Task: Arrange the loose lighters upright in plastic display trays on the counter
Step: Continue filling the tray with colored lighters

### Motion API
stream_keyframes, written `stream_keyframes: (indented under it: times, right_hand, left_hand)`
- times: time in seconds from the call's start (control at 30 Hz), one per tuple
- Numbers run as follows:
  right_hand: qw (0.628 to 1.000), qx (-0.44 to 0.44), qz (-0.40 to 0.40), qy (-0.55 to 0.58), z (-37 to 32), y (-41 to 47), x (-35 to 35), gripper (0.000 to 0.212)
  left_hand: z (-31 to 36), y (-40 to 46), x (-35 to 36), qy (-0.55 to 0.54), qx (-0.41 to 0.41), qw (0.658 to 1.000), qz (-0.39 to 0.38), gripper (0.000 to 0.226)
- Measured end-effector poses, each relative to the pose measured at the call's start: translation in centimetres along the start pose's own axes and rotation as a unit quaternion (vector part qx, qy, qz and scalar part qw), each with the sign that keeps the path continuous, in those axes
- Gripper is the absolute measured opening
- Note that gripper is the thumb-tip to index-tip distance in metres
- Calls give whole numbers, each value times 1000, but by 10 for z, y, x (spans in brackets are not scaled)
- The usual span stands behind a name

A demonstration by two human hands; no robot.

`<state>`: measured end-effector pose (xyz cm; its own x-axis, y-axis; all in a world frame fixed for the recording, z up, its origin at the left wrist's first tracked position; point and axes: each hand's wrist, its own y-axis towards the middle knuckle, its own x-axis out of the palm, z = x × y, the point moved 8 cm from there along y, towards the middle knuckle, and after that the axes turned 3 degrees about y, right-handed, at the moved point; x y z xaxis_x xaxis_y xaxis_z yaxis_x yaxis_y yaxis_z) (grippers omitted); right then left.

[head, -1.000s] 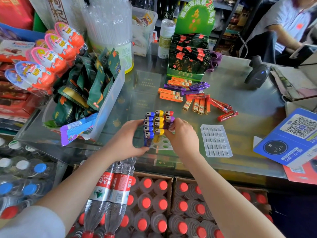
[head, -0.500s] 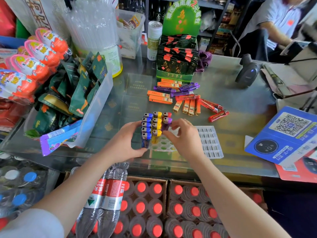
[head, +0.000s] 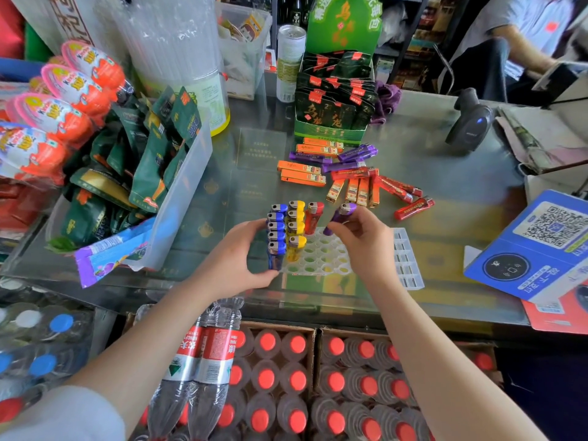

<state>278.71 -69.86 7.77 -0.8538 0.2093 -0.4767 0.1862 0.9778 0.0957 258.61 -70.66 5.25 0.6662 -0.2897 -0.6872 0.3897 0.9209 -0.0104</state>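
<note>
Head view: display tray (head: 321,259) on glass counter (head: 445,173)
Left hand (head: 237,259): fingers clasp blue lighters (head: 276,237) standing in tray
Right hand (head: 366,237): pinches purple lighter (head: 340,216), tilted above tray

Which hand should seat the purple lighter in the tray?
Right. The right hand already pinches the purple lighter over the tray's open holes; the left hand grips the blue lighters at the tray's edge.
</note>
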Motion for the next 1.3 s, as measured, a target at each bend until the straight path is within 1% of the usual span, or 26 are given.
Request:
stream_keyframes:
  times: [0.13,0.27,0.37,0.47,0.57,0.63,0.7,0.73,0.77,0.83,0.87,0.93,1.07,1.17,1.23,1.3]
  right_hand:
    - [998,-43,-7,-38,-7,5,6,11]
    - [987,-104,-32,-117,-9,6,11,16]
    - [984,-126,-29,-125,-14,8,11,15]
    - [983,-125,-39,-127,-15,10,11,15]
    - [976,-126,-71,-165,-13,13,15,20]
    - [962,-118,-117,-217,-9,18,17,24]
    - [955,-108,-158,-228,-4,25,14,28]
    - [959,-104,-152,-214,-5,31,8,29]
    - [968,-101,-125,-195,-6,38,0,29]
    - [979,-95,-47,-176,-7,54,-14,26]
    - [977,-98,-19,-190,-7,61,-17,26]
    - [962,-113,4,-250,-7,74,-14,27]
    - [918,-122,-44,-374,-1,95,7,37]
    - [896,-132,-61,-420,-2,99,17,36]
    - [879,-157,-73,-444,-4,97,23,33]
    - [876,-174,-78,-443,-7,95,23,31]
  left_hand:
    - [0,0,0,-3,2,1000,3,58]
    - [0,-1,-1,-1,1,1000,5,59]
    - [1,-1,-1,5,3,1000,10,59]
    - [3,-1,-1,4,4,1000,6,56]
    - [3,-1,-1,4,1,1000,4,58]
    - [1,-1,-1,4,-4,1000,1,60]
    - [1,1,-1,3,-4,1000,-3,58]
    - [1,2,-1,2,-3,1000,-6,57]
    - [1,3,-1,1,-2,1000,-7,55]
    - [0,5,-1,-5,-2,1000,-10,52]
    - [-2,7,0,-6,-3,1000,-14,52]
    - [-6,9,1,-3,-4,1000,-18,51]
    - [-10,9,2,-4,-14,1000,-25,57]
    - [-9,10,1,-3,-14,999,-28,56]
    - [-9,10,1,-3,-13,1000,-27,55]
    - [-10,10,1,-2,-12,1000,-23,58]
